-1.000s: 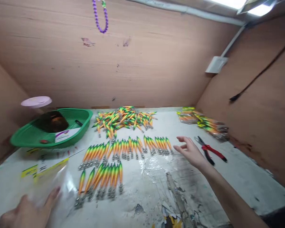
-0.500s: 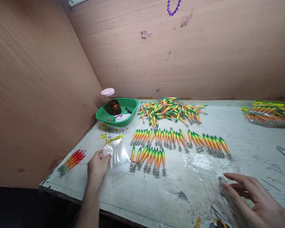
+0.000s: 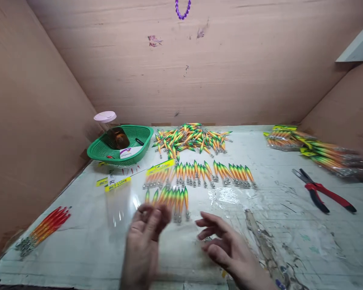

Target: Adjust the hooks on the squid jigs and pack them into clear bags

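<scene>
I had left hand [image 3: 145, 235] fingers pinching the clear bag [image 3: 160, 166], which overlapped the lure rows [image 3: 181, 197] in view; right hand [image 3: 225, 245] fingers spread, empty. Light edge grip, clear of hooks [image 3: 187, 215], seemed best

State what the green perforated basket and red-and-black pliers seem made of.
Green perforated basket: probably moulded plastic with low sheen, given its uniform colour. Red-and-black pliers: grey tips look metallic; smooth coloured grips suggest plastic or rubber.

Room opens between the lure row [image 3: 196, 172] and the red-handled pliers [image 3: 312, 187]; farther back, the lure pile [image 3: 189, 139] and green basket [image 3: 117, 161] obstruct.
</scene>
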The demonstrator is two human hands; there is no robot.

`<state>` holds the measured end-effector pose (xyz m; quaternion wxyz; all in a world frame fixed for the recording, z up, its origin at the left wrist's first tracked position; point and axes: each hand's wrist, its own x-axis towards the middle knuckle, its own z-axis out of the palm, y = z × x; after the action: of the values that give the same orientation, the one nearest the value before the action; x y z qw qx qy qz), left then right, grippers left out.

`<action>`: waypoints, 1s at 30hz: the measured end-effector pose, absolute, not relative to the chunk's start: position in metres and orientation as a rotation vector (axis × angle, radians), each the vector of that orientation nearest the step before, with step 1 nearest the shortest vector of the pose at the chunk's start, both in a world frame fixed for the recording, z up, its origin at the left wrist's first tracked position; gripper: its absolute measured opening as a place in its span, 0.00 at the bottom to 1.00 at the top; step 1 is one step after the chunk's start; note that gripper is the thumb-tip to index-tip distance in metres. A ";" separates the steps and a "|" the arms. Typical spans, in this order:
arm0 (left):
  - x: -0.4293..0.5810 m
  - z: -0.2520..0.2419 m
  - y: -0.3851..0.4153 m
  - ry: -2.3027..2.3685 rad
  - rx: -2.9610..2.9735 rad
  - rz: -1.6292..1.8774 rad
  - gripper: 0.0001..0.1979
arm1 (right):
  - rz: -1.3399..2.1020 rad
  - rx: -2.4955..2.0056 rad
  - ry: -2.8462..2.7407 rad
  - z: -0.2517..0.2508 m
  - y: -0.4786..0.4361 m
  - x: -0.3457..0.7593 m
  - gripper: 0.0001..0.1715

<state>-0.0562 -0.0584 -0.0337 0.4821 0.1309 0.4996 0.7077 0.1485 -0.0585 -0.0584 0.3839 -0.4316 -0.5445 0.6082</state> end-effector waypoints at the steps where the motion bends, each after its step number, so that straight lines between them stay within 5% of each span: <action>1: -0.037 -0.036 -0.061 1.173 0.326 1.634 0.25 | 1.640 -1.055 -1.289 -0.057 -0.060 0.139 0.31; 4: -0.009 -0.038 -0.066 1.077 0.365 1.392 0.29 | 1.628 -1.067 -1.273 -0.051 -0.061 0.131 0.20; 9: -0.023 -0.037 -0.043 1.062 0.369 1.100 0.22 | 1.080 -1.297 -1.911 -0.046 -0.021 0.184 0.20; 14: -0.023 -0.030 -0.019 1.058 0.336 1.118 0.23 | 0.456 -1.636 -1.828 -0.061 0.049 0.273 0.25; 21: -0.005 -0.021 0.002 0.869 0.376 1.114 0.07 | 0.226 -1.513 -2.042 -0.093 0.082 0.309 0.22; 30: -0.007 -0.045 0.011 0.875 0.381 1.155 0.11 | 0.133 -1.421 -2.193 -0.095 0.087 0.322 0.23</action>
<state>-0.0075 0.0114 -0.0450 0.7323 0.1731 0.3977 0.5250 0.3222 0.0869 -0.0955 0.2597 -0.5244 -0.8094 0.0491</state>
